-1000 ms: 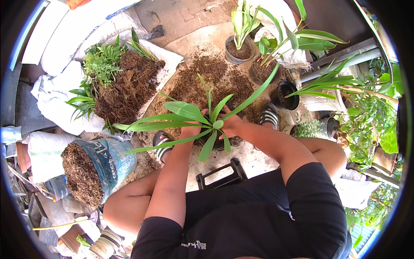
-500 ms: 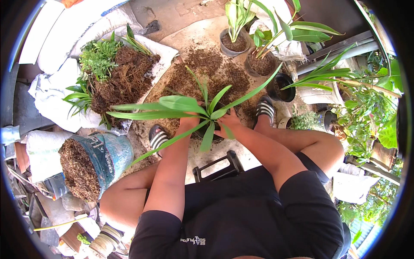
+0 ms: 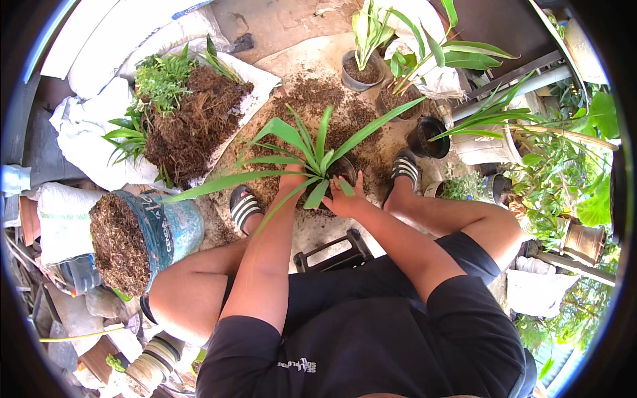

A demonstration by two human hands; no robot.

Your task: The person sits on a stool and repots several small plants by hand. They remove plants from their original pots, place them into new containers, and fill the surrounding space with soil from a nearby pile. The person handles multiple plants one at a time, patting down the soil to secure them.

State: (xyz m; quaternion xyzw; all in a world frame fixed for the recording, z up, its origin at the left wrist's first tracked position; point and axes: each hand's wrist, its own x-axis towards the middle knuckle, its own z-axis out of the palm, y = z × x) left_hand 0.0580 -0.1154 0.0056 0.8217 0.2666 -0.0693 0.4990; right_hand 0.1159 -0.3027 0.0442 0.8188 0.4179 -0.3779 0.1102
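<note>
A green plant (image 3: 325,159) with long strap leaves stands in a dark pot (image 3: 345,169) between my feet. My left hand (image 3: 292,174) is at the plant's left side, its fingers hidden by leaves. My right hand (image 3: 345,199) rests at the pot's near right, fingers spread against it and partly under a leaf. Scattered soil (image 3: 312,93) covers part of the pale ground sheet around the pot.
A white sack (image 3: 93,132) bears plants with a root clump (image 3: 192,123). A blue bag of mix (image 3: 169,225) lies left. Potted plants (image 3: 361,73), a black pot (image 3: 428,139) and foliage stand right. A black plastic frame (image 3: 332,259) is near me, between two sandals (image 3: 405,172).
The plant's crown has shifted up and slightly left, exposing more of the pot's right rim. My right hand's fingers show more spread, and the long lower-left leaf has swung.
</note>
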